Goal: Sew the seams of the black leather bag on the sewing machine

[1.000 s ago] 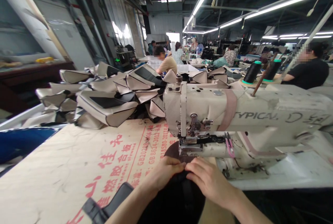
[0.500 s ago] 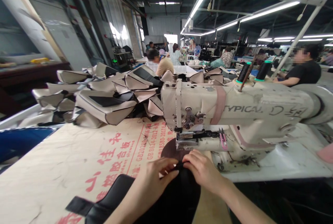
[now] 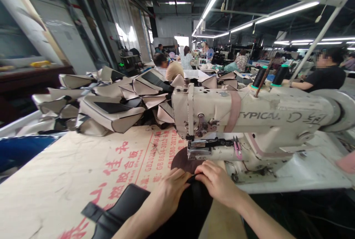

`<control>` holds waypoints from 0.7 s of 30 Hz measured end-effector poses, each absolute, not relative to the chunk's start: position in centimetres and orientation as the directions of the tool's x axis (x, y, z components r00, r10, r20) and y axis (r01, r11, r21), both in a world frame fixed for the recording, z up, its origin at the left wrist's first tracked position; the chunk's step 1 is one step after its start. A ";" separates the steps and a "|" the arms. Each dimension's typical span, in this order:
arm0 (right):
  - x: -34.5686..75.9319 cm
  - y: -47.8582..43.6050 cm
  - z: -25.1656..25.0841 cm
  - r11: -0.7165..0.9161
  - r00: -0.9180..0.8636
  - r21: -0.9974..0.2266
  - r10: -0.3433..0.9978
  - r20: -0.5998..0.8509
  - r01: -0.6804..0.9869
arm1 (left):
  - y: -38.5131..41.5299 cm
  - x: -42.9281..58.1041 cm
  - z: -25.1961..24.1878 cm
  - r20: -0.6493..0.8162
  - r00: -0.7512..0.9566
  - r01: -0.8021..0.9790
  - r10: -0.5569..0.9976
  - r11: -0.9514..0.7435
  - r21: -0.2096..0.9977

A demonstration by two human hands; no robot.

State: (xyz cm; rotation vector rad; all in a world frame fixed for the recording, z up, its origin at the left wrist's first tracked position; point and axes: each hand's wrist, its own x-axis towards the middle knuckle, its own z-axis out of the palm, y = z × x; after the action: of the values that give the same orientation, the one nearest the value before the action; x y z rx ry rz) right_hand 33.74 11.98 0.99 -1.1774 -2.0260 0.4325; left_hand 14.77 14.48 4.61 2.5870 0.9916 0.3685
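Both hands pinch the upper edge of a black sewn piece (image 3: 191, 209), fingertips nearly meeting. My left hand (image 3: 170, 189) is closed on the edge from the left, its thumb partly hidden. From the right, my right hand (image 3: 217, 179) grips the same edge with bent fingers. A padded black flap with a tab (image 3: 122, 204) spreads left of my left forearm over the plywood. Just beyond my fingers stands the sewing machine (image 3: 249, 113), its metal arm end close above a dark brown round piece (image 3: 181, 159).
Beige and black sewn covers (image 3: 111, 111) are heaped behind the plywood table (image 3: 91, 165). Pink-handled thread snips (image 3: 237, 148) rest on the machine. Black thread cones (image 3: 280, 75) stand on top. A person in black (image 3: 325, 70) sits at right; several others work farther back.
My left hand has rolled over and closed further on the edge. The black flap with its tab has shifted slightly right and up. My right hand stays almost in place.
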 end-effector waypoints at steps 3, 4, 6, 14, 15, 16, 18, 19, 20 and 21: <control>33.8 12.1 1.0 0.509 -0.301 -0.630 0.859 0.414 0.586 | 14.6 14.8 5.2 0.073 0.714 0.591 0.696 -0.655 0.470; 33.8 12.2 1.0 0.502 -0.298 -0.639 0.864 0.407 0.584 | 14.6 14.8 5.1 0.071 0.702 0.596 0.709 -0.639 0.486; 33.9 12.4 1.0 0.498 -0.312 -0.632 0.866 0.391 0.594 | 14.8 14.9 4.9 0.072 0.672 0.606 0.737 -0.603 0.519; 33.8 12.7 1.1 0.449 -0.362 -0.643 0.891 0.273 0.621 | 16.0 15.2 5.6 -0.018 0.637 0.608 0.771 -0.487 0.627; 33.7 12.7 1.1 0.423 -0.346 -0.672 0.903 0.255 0.608 | 16.2 15.2 5.7 -0.033 0.638 0.610 0.769 -0.479 0.631; 33.7 12.8 1.0 0.402 -0.329 -0.694 0.912 0.245 0.597 | 16.3 15.2 5.7 -0.039 0.637 0.613 0.770 -0.474 0.632; 33.5 12.9 0.8 0.384 -0.303 -0.715 0.921 0.247 0.584 | 16.4 15.2 5.3 -0.024 0.627 0.614 0.779 -0.474 0.631; 33.5 13.0 0.6 0.385 -0.290 -0.715 0.921 0.260 0.584 | 16.4 15.2 5.1 -0.012 0.621 0.614 0.783 -0.477 0.629; 33.4 13.0 0.5 0.390 -0.280 -0.710 0.920 0.274 0.586 | 16.4 15.1 4.9 0.000 0.617 0.614 0.787 -0.481 0.626; 33.4 13.1 0.5 0.398 -0.278 -0.703 0.917 0.286 0.590 | 16.4 14.9 4.8 0.008 0.616 0.614 0.787 -0.487 0.622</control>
State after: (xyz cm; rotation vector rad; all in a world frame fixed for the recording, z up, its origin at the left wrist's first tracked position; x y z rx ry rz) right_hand 33.42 13.11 0.46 -1.2842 -1.9828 0.6215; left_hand 14.91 16.40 4.78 2.2612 1.0979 0.3927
